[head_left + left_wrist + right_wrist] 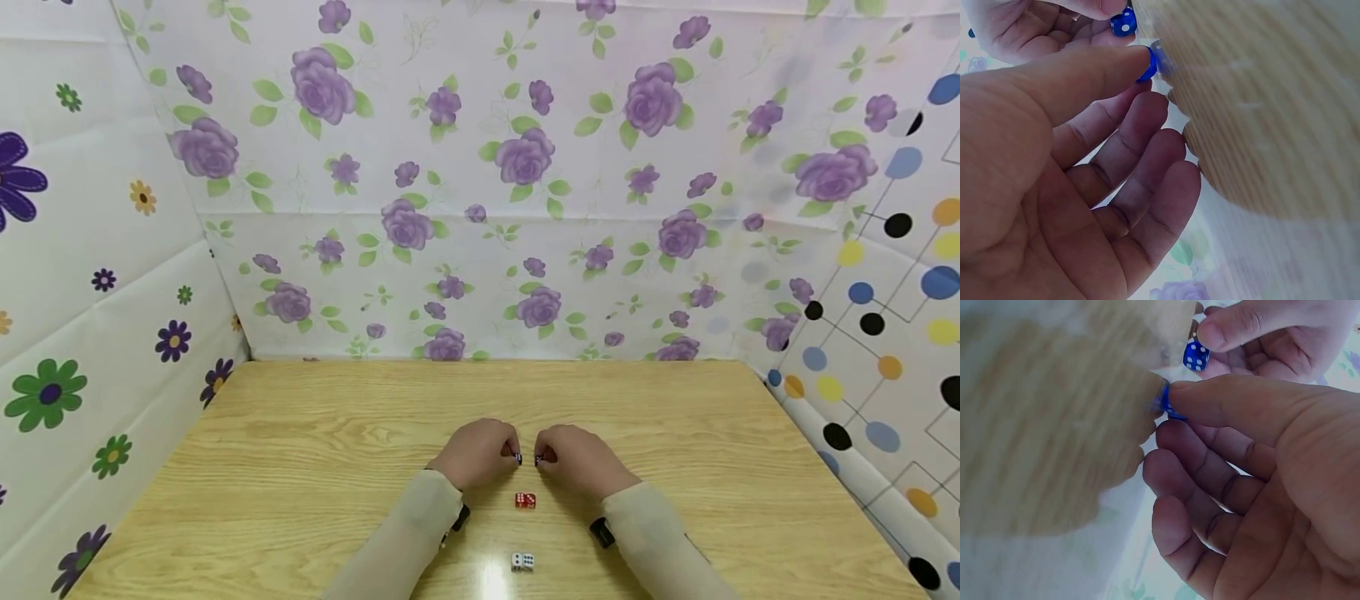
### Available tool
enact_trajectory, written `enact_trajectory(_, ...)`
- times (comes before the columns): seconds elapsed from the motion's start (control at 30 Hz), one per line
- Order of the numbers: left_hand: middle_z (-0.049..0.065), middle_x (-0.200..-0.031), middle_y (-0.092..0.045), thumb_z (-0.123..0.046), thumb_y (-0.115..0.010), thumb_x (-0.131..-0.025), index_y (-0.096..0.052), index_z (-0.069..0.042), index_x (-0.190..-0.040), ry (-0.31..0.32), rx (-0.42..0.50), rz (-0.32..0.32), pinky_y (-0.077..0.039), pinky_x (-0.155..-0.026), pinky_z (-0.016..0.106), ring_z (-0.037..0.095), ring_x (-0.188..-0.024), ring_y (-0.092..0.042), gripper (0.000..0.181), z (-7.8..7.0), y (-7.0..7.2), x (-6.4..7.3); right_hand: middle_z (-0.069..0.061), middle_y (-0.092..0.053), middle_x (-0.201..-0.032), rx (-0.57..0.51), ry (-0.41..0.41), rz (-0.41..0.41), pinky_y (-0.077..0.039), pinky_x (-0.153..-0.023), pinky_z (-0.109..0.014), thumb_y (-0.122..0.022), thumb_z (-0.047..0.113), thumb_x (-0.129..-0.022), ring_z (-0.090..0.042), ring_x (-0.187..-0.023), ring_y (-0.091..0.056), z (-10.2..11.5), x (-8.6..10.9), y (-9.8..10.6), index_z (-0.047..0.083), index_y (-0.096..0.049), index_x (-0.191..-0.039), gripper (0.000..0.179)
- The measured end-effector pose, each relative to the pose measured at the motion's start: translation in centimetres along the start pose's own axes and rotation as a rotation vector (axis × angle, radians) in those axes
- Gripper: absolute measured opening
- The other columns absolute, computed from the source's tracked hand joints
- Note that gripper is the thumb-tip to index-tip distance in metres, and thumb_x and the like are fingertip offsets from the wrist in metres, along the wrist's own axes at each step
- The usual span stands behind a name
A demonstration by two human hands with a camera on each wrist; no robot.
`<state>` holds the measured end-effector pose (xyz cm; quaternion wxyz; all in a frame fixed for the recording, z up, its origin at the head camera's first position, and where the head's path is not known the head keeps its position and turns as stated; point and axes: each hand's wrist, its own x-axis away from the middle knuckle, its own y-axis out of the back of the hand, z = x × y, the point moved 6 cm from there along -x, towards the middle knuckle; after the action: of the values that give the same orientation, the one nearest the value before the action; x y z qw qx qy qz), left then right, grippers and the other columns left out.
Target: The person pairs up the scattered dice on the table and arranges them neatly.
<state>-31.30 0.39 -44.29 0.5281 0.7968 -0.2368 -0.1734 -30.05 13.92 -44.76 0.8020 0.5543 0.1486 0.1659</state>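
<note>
My left hand (pixel 478 454) pinches a blue die (pixel 1149 66) between thumb and forefinger, low over the wooden table (pixel 337 475). Opposite it, my right hand (pixel 583 460) pinches a second blue die (pixel 1165 401) the same way. A small gap separates the two dice in the head view. White pips show on the left hand's die in the right wrist view, though fingertips cover part of each. Two red dice (pixel 525 501) sit side by side between the forearms. Closer to me lie two white dice (pixel 522 562), also side by side.
A cloth with purple roses (pixel 525 158) hangs behind the table's far edge. On the left stands a flower-print cloth (pixel 112 292), on the right a dotted one (pixel 870 358). Both wrists wear dark straps, the right one (pixel 602 532) close over the table.
</note>
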Motion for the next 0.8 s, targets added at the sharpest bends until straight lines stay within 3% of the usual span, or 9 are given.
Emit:
enact_trajectory(0.3,-0.007,-0.088,-0.065,-0.020,-0.069,-0.085,-0.068,-0.016,-0.101,-0.005,0.026,0.005,-0.049,-0.070,0.026,0.004,-0.074,-0.057,0.017,-0.04,0.28,0.22,0.012,-0.057,-0.076,0.028,0.012,-0.010,-0.044,-0.062,-0.028,-0.072,0.021,-0.084,-0.004,-0.066,-0.050,0.20,0.25,0.15,0.020,-0.066,-0.084,0.006)
enact_trajectory(0.8,-0.011,-0.085,-0.064,-0.021,-0.068,-0.086,-0.070,-0.019,-0.090,-0.016,-0.008,-0.013,-0.049,-0.072,0.026,0.004,-0.075,-0.057,0.005,-0.21,-0.10,-0.08,0.012,-0.058,-0.077,0.035,0.026,-0.014,-0.046,-0.064,-0.028,-0.071,0.018,-0.084,-0.004,-0.068,-0.052,0.71,0.18,0.07,0.019,-0.066,-0.084,0.005)
